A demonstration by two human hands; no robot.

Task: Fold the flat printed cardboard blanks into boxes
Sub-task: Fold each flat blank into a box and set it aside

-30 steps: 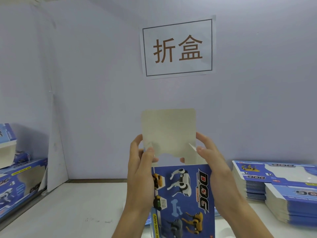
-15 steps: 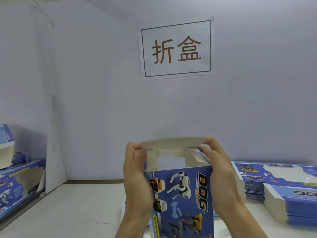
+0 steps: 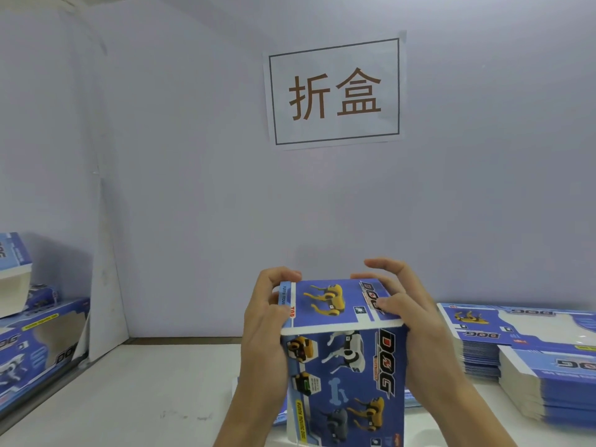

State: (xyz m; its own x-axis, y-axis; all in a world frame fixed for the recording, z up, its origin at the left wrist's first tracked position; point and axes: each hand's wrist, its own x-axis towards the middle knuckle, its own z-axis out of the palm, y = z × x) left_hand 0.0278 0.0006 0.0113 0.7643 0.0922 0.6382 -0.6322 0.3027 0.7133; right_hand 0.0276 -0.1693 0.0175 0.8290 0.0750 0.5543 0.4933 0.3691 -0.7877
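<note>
Both hands' grip [image 3: 267, 321] [image 3: 409, 317] on upright box [image 3: 345, 379], its base cut off below.

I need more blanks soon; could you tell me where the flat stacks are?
In the head view, the flat stacks lie on the white table at far right, just beyond the right hand.

One head-worn view, facing forward at the wall, close over the hands.

I'm watching through a single wide-angle camera, so no second view overlaps. It looks level more than down: the wall sign [image 3: 335, 91] sits at 12 o'clock, the box [image 3: 345, 366] fills the near centre toward 6, and the worktop [image 3: 154, 391] runs out low at 7 o'clock.
</note>
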